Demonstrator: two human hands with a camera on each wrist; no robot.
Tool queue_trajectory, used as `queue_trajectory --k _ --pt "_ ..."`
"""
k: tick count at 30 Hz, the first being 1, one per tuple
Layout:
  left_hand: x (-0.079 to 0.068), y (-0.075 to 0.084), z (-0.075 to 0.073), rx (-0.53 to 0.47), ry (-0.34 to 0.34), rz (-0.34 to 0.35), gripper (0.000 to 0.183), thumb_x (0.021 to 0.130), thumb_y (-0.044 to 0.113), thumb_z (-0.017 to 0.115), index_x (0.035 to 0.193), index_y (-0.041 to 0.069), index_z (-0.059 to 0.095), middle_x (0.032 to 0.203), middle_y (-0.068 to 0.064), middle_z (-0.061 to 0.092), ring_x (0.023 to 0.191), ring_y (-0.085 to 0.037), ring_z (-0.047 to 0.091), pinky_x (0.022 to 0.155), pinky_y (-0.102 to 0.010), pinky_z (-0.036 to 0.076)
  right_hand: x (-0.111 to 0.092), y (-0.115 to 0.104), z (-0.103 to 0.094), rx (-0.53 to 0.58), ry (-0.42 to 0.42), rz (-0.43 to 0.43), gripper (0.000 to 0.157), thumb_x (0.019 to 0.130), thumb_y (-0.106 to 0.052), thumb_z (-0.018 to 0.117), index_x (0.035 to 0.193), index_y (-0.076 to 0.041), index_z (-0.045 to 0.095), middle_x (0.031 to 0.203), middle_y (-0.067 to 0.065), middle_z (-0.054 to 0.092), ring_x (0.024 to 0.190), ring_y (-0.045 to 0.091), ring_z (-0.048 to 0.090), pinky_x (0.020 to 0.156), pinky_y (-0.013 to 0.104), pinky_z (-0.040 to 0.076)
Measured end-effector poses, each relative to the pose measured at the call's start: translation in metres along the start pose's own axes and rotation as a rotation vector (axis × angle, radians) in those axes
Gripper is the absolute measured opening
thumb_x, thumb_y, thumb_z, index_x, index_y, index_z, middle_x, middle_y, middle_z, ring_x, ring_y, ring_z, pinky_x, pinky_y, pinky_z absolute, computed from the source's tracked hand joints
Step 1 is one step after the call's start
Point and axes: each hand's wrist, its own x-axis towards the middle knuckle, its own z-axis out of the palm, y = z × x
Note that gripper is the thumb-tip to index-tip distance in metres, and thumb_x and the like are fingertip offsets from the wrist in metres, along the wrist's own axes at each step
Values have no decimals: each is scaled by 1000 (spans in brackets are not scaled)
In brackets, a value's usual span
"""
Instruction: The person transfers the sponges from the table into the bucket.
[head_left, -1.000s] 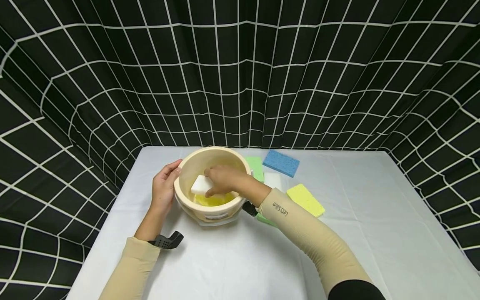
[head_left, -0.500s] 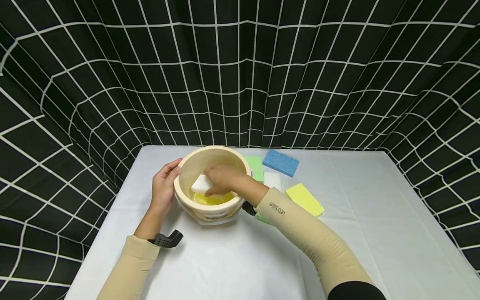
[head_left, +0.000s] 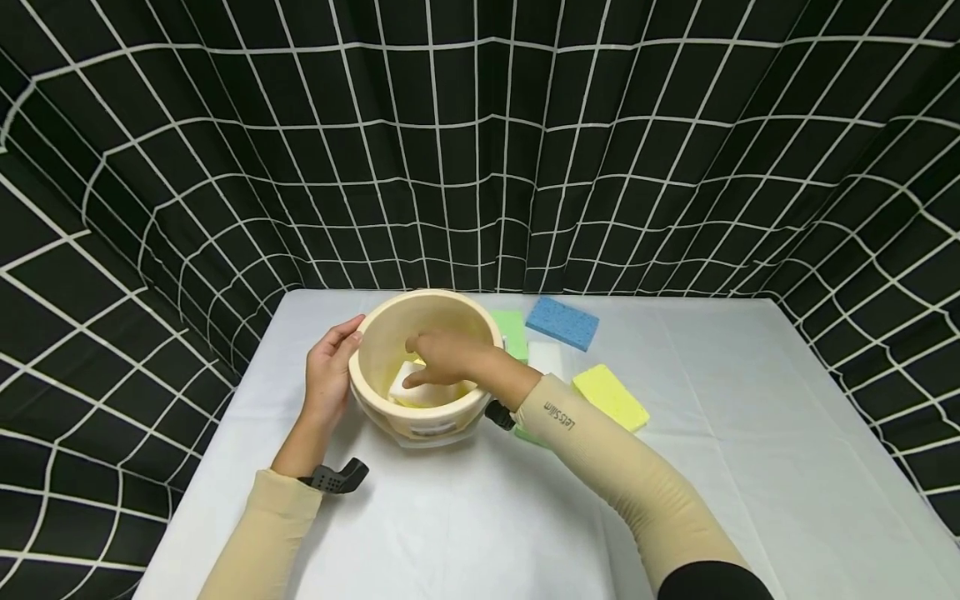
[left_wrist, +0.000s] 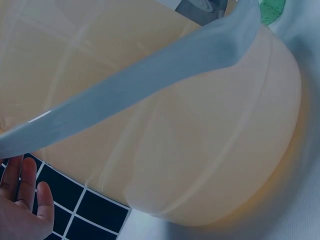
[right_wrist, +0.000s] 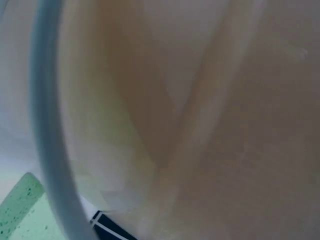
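Note:
A cream bucket (head_left: 384,333) stands near the left of the table. My left hand (head_left: 327,367) holds its left side at the rim, thumb at the edge; in the left wrist view several fingers show beside the bucket's grey handle (left_wrist: 150,75). Inside the bucket lies a white sponge (head_left: 403,383), with some yellow showing around it. Over that sponge is my right hand (head_left: 450,354), reaching in across the right rim with thumb and a finger spread apart; its other fingers are hidden. The bucket wall (right_wrist: 240,150) blocks the right wrist view of the hand.
Right of the bucket lie a green sponge (head_left: 512,333), a white sponge (head_left: 545,357), a blue sponge (head_left: 562,323) and a yellow sponge (head_left: 611,397). Another green piece (head_left: 531,437) peeks out beneath my right forearm. A black gridded curtain (head_left: 480,167) surrounds the table's back and sides.
My right hand has let go of the white sponge, its thumb and finger parting. The sponge has dropped lower in the bucket. My left hand has stayed at the rim.

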Motion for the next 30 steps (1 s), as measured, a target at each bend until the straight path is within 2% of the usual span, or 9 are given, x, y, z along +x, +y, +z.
queue_trajectory --k 4,9,14,23,30 --pt "1 2 1 4 -2 8 35 97 7 55 129 -6 56 111 9 66 102 -3 63 86 -13 56 -5 0 -6 40 122 -66 49 93 -37 65 127 -3 59 123 13 63 110 25 61 104 36 47" --pt "0 2 0 12 5 -7 35 97 5 54 130 -8 55 108 12 66 100 -2 63 85 -12 56 -17 -1 -11 39 246 -140 39 93 -34 64 121 -7 65 115 11 65 103 22 63 97 35 51" --pt "-1 1 0 12 -10 -2 35 98 6 53 130 -8 54 107 14 65 101 -2 63 85 -12 56 -37 -1 -18 57 365 -184 31 93 -30 65 115 -9 67 109 7 66 106 21 60 100 34 48" --pt "-1 0 -2 20 6 4 35 96 5 54 129 -8 56 108 13 65 101 -2 63 85 -12 56 -76 16 -27 156 523 -124 28 93 -29 65 113 -10 69 111 4 67 109 18 60 97 36 53" --pt "0 0 -2 1 -16 12 36 96 5 55 130 -9 54 111 10 64 101 -2 63 86 -12 56 -101 36 -21 234 580 -77 25 92 -24 67 111 -8 69 106 5 65 88 20 58 75 31 53"
